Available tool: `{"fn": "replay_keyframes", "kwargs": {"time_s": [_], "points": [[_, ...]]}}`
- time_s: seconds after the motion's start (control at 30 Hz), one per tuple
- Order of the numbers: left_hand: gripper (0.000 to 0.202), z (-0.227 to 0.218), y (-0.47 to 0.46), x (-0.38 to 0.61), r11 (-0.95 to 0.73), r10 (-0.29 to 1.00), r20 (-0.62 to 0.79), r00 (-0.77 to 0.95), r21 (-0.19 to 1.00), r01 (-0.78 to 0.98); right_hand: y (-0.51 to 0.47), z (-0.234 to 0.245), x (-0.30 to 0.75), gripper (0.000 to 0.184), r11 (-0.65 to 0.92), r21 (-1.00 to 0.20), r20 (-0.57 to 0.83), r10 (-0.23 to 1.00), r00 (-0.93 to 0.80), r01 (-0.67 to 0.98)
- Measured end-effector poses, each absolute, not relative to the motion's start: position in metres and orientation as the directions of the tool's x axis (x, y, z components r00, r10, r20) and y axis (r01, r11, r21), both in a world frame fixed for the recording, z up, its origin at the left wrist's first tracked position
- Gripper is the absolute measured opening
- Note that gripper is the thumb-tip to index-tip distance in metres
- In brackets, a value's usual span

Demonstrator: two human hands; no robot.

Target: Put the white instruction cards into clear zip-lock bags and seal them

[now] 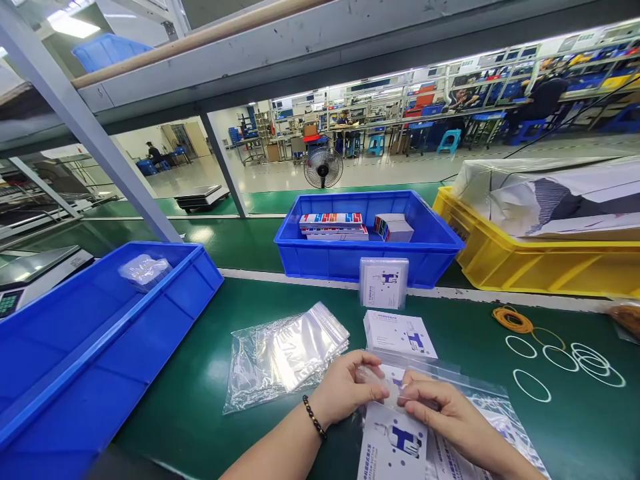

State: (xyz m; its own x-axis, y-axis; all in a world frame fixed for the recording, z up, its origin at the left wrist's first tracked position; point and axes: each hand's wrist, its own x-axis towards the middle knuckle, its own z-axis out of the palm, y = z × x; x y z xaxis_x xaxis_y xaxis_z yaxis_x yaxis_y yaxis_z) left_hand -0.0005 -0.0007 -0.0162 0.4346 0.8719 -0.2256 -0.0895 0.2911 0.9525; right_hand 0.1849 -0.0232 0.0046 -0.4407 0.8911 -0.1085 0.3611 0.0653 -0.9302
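My left hand (345, 390) and my right hand (440, 413) both pinch the top edge of a clear zip bag (480, 407) lying on the green mat near the front edge. White printed cards (395, 443) sit in or under the bag. A bead bracelet is on my left wrist. Just beyond my hands lies a stack of white printed cards (397, 332). A pile of empty clear bags (287, 350) lies to the left. A bagged card pack (384, 283) leans upright against the middle blue bin.
A large blue bin (75, 347) at left holds a bagged pack (145, 269). The middle blue bin (370, 257) holds boxes. A yellow bin (540, 267) stands at right. Rubber bands (560, 353) lie on the mat. A scale (30, 273) sits far left. People work in the background.
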Motion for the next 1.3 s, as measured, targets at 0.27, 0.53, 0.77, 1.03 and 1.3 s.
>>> {"fn": "replay_keyframes", "kwargs": {"time_s": [0.27, 0.53, 0.77, 1.03, 1.3], "points": [[0.025, -0.011, -0.003, 0.003, 0.283, 0.898, -0.267, 0.351, 0.959, 0.006, -0.024, 0.003, 0.183, 0.038, -0.198, -0.938, -0.28, 0.917, -0.285, 0.284], [0.015, -0.014, -0.004, 0.004, 0.2, 0.924, -0.205, 0.324, 0.979, 0.046, -0.026, -0.006, 0.175, 0.031, 0.022, -0.924, -0.08, 0.965, -0.248, 0.381], [0.018, -0.014, -0.011, 0.01, 0.145, 0.92, -0.156, 0.36, 0.988, 0.059, -0.029, -0.007, 0.167, 0.029, 0.186, -0.871, 0.059, 0.959, -0.277, 0.456], [0.025, -0.017, -0.009, 0.008, 0.201, 0.885, -0.185, 0.427, 0.98, 0.008, -0.029, -0.003, 0.176, 0.029, 0.364, -0.806, 0.232, 0.92, -0.316, 0.467], [0.034, -0.013, -0.007, -0.001, -0.119, 0.977, -0.019, 0.213, 0.777, 0.618, -0.018, -0.033, 0.19, 0.032, 0.321, -0.622, 0.431, 0.902, -0.03, 0.714]]}}
